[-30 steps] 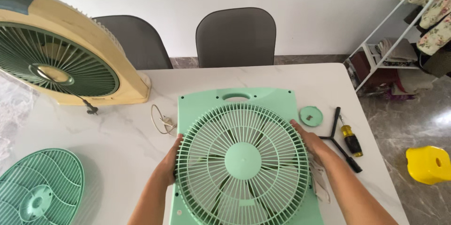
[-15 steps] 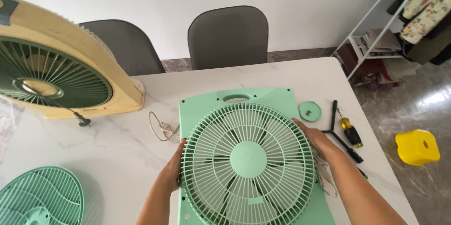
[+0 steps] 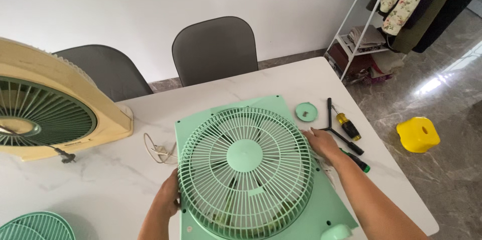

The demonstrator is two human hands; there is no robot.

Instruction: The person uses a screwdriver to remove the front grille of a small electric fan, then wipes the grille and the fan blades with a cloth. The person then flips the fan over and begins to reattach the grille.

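Note:
A mint-green box fan body [image 3: 201,119] lies flat on the white marble table [image 3: 100,180]. Over it sits a round mint-green grille [image 3: 245,170], and fan blades show through its ribs. My left hand [image 3: 168,197] grips the grille's left rim. My right hand [image 3: 321,143] grips its right rim. The grille looks slightly tilted, its near edge overhanging the body.
A cream box fan [image 3: 45,114] stands at the left. Another green grille [image 3: 35,226] lies at the near left corner. A white cord [image 3: 158,149], a round green cap [image 3: 306,111], a black Y-shaped wrench [image 3: 334,127] and a yellow-handled screwdriver [image 3: 348,126] lie on the table. Two grey chairs, a yellow stool [image 3: 417,133], a clothes rack.
The view has swung to the right and tilted. Both hands have stayed on the grille's rim, and the grille has turned and shifted a little over the fan body.

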